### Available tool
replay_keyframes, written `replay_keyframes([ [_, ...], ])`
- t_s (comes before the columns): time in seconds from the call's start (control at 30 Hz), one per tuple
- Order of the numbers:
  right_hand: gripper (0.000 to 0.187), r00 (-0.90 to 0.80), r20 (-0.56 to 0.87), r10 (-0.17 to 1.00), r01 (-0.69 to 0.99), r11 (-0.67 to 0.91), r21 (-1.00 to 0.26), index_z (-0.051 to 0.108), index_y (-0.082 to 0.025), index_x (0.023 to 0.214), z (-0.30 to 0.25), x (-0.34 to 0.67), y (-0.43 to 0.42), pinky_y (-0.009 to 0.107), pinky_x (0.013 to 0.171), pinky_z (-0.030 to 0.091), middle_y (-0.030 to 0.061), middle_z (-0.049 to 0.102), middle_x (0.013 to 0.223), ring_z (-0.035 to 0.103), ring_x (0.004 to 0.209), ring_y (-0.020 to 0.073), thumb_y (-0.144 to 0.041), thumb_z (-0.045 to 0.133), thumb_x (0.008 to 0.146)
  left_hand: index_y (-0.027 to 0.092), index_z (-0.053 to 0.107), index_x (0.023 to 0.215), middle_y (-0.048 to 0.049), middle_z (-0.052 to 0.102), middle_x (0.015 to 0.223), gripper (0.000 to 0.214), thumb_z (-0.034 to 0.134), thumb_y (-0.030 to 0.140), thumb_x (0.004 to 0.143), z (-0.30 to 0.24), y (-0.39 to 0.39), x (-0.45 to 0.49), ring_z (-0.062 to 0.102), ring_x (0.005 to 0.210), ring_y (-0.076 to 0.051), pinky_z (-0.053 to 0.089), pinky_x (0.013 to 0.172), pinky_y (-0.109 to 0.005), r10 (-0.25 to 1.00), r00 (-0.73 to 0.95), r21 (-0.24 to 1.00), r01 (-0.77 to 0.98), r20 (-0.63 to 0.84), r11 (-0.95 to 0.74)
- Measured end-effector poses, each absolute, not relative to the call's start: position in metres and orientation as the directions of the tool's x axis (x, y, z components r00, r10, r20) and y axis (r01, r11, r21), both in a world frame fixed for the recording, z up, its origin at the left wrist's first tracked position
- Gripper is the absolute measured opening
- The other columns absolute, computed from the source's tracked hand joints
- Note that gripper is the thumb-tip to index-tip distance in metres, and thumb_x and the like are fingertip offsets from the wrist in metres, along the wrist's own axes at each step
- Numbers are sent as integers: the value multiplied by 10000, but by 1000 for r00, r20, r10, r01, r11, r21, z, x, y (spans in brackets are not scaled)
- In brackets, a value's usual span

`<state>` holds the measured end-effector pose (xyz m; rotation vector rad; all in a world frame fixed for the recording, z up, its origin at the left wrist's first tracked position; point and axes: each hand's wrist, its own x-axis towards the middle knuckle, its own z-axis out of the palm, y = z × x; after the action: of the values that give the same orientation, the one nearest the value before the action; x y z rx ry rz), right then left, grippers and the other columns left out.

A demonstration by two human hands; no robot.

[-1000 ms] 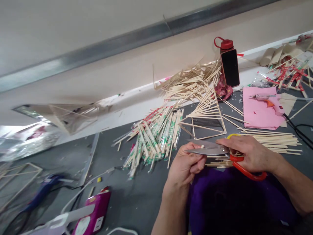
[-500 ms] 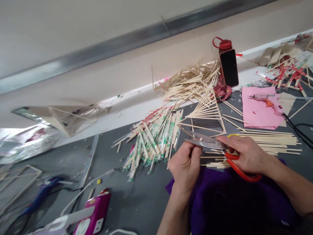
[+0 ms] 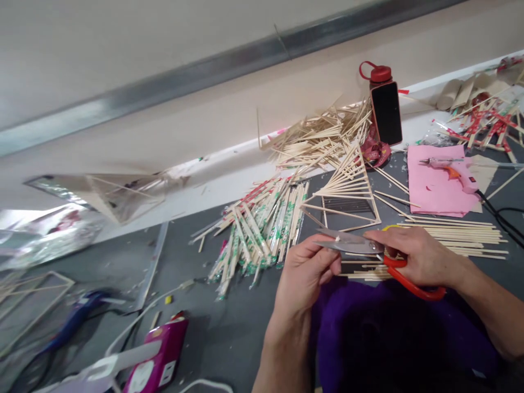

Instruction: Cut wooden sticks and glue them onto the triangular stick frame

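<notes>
My right hand (image 3: pixel 423 254) grips scissors (image 3: pixel 358 243) by their orange-red handles. Their metal blades are slightly parted and point left. Close under the blade tips is my left hand (image 3: pixel 301 275), its thumb and fingers curled together. A small pale bit (image 3: pixel 338 238) shows between the blades; whatever the left fingers pinch is mostly hidden. Just beyond the blades stands a frame of thin wooden sticks (image 3: pixel 355 173), with a fan of sticks on one side. Loose bare sticks (image 3: pixel 466 234) lie in a row behind and right of my right hand.
Wrapped chopsticks (image 3: pixel 262 234) are heaped left of my hands, with a bare stick pile (image 3: pixel 323 139) by the wall. A red-capped bottle (image 3: pixel 380 73) has a phone (image 3: pixel 387 113) leaning on it. Right, a glue gun (image 3: pixel 456 169) rests on pink cloth (image 3: pixel 429 199). A magenta box (image 3: pixel 170 344) sits lower left.
The left hand has turned and its fingers have loosened somewhat, lying lower under the blades. The scissors have shifted slightly right and down, still in the right hand. The view has moved slightly.
</notes>
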<state>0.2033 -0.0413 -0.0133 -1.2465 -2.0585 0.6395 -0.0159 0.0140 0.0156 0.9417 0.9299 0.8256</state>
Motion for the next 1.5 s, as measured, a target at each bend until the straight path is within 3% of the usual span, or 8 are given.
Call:
replay_keyframes([
  [0.17,463,-343,304,889,579,455,-677,588,-169,1267,-11,201,-42,238,600,452,47,712,879,583,637,123,-167,599,804,151,599,619,43,481,355,364,830,430,582,10,21,-17,149,276,3,105,304,-136,795,513,852,-207,-324,481],
  [0.27,495,-304,290,907,618,420,-665,580,-172,1272,-10,200,-41,241,612,465,49,719,893,595,643,129,-149,606,778,155,629,713,28,556,429,318,786,423,645,8,19,-11,265,286,-26,171,310,-144,899,335,930,-135,-281,341],
  [0.4,470,-245,312,918,663,393,-637,593,-176,1243,-9,197,-41,250,609,464,52,718,873,604,651,141,-139,581,775,174,642,738,39,590,524,168,722,322,730,7,10,-2,452,414,-72,337,413,-173,999,12,989,143,31,-33],
  [0.6,450,-234,294,927,637,374,-674,587,-167,1248,-10,192,-42,266,611,476,51,710,844,596,637,143,-147,539,801,211,677,715,41,645,588,71,670,240,779,9,2,-3,539,533,-107,410,576,-220,941,-36,815,512,337,-272],
  [0.9,467,-282,268,921,606,388,-694,579,-173,1279,-11,197,-41,284,643,498,56,718,871,606,658,147,-147,549,813,173,662,697,20,602,549,232,708,385,778,10,5,-8,421,447,-65,290,415,-167,995,96,996,87,-23,15],
  [1.2,489,-321,279,905,606,422,-674,587,-194,1268,-9,203,-41,248,618,464,36,718,862,602,655,134,-114,546,787,163,621,727,57,502,410,322,823,400,644,13,15,-11,218,309,-10,155,330,-131,892,358,894,-247,-275,374],
  [1.33,482,-314,301,900,616,435,-657,594,-181,1251,-8,203,-41,234,591,452,35,715,843,589,623,127,-114,553,775,170,597,699,74,457,384,343,794,447,653,9,16,-11,177,288,-11,149,307,-140,854,421,875,-230,-305,426],
  [1.5,427,-257,318,913,694,403,-597,608,-138,1222,-9,201,-40,251,570,444,54,697,798,567,588,138,-131,530,802,173,655,764,15,636,589,148,706,311,747,8,11,-3,488,450,-80,357,427,-174,999,44,988,156,-11,4],
])
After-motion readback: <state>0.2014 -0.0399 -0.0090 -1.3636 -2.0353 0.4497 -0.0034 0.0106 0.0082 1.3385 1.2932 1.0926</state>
